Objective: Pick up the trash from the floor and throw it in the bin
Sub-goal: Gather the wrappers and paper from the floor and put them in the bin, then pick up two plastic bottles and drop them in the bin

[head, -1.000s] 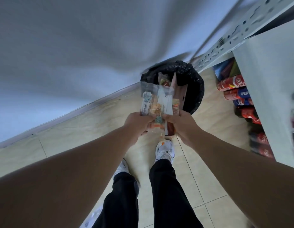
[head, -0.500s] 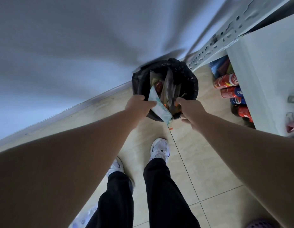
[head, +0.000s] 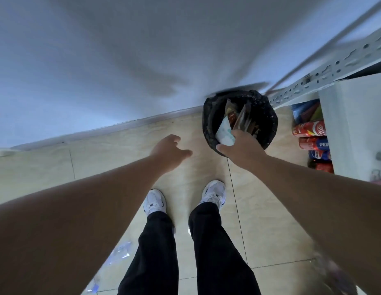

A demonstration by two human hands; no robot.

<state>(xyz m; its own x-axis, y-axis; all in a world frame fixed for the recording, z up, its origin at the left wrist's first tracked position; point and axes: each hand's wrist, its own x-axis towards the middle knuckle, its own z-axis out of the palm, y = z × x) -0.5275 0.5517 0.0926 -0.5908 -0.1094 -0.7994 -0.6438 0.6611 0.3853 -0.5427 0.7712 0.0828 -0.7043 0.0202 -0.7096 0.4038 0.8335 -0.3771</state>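
A round bin lined with a black bag (head: 268, 116) stands on the floor against the wall. Several wrappers (head: 236, 120) stick up inside it, among them a pale blue-white packet (head: 224, 133). My right hand (head: 241, 147) hovers over the bin's near rim, fingers pointing down at the wrappers; whether it still touches them I cannot tell. My left hand (head: 169, 153) hangs above the floor to the left of the bin, fingers apart and empty. Clear plastic wrappers (head: 119, 252) lie on the tiles by my left leg.
A grey wall (head: 121, 60) runs behind the bin. A metal shelf rack (head: 334, 67) stands to the right, with soda cans (head: 311, 135) on its bottom level. My feet in white shoes (head: 213, 194) stand on beige tiles (head: 100, 167).
Both hands carried a bundle of wrappers to the bin and dropped it in. My left hand has since let go and swung away to the left; my right hand stays over the rim.
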